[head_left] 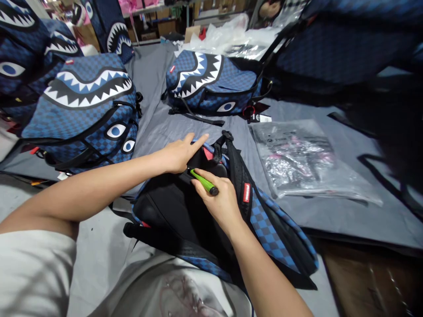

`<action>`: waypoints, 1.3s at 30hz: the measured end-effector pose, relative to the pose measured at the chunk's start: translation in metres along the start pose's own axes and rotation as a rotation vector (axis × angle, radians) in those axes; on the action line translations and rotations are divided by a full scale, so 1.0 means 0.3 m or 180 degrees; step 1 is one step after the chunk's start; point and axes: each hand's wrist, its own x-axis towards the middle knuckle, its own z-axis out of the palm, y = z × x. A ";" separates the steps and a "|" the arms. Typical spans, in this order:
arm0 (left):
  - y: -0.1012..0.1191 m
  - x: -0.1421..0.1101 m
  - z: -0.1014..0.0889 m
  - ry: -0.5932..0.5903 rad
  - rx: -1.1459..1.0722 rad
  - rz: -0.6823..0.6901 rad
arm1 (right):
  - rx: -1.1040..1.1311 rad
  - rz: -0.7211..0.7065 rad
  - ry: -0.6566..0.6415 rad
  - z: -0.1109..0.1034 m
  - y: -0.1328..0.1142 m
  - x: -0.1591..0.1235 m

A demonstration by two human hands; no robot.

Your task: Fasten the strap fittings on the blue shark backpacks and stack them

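A blue-and-black checkered backpack [276, 233] lies in front of me with its black back panel and straps facing up. My left hand [180, 154] grips the top edge of this backpack, two of its fingers stretched outward. In my right hand [220, 198] is a green pen-like tool [204, 181] with a black end. Its tip points at the black fabric beside my left hand; the exact contact point is hidden. A red label [246, 192] shows on the shoulder strap near my right hand.
Shark-mouth backpacks stand at left [89, 105] and at the back, where one backpack [211, 83] lies on its side. A clear plastic bag [297, 154] rests on the grey table cover [346, 132]. Large dark bags [346, 53] fill the right. Behind are plastic wrapping [228, 37] and shelves.
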 end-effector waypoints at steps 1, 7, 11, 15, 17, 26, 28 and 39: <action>-0.004 -0.001 -0.003 -0.0018 -0.0035 0.0026 | 0.0012 0.0004 -0.0005 -0.002 -0.001 -0.002; -0.022 0.007 -0.009 -0.0160 -0.0227 0.0114 | 0.0019 0.0091 -0.0025 -0.002 -0.019 0.006; -0.028 0.017 -0.001 -0.0130 -0.0249 0.0137 | -0.0025 0.0098 -0.0163 0.006 -0.025 0.024; -0.025 0.015 -0.008 -0.0180 -0.0261 0.0109 | -0.0027 0.0116 -0.0102 0.005 -0.023 0.028; -0.023 0.013 -0.013 -0.0211 -0.0279 0.0094 | -0.0046 0.0120 -0.0065 0.003 -0.023 0.026; -0.031 0.010 0.001 -0.0098 -0.0347 0.0126 | -0.0118 0.0011 -0.0107 0.009 -0.039 0.032; -0.031 0.008 -0.001 -0.0075 -0.0360 0.0130 | -0.0151 0.0018 -0.0148 0.010 -0.044 0.034; -0.034 0.005 0.004 -0.0012 -0.0264 0.0160 | -0.0157 0.0008 -0.0211 -0.010 -0.035 0.028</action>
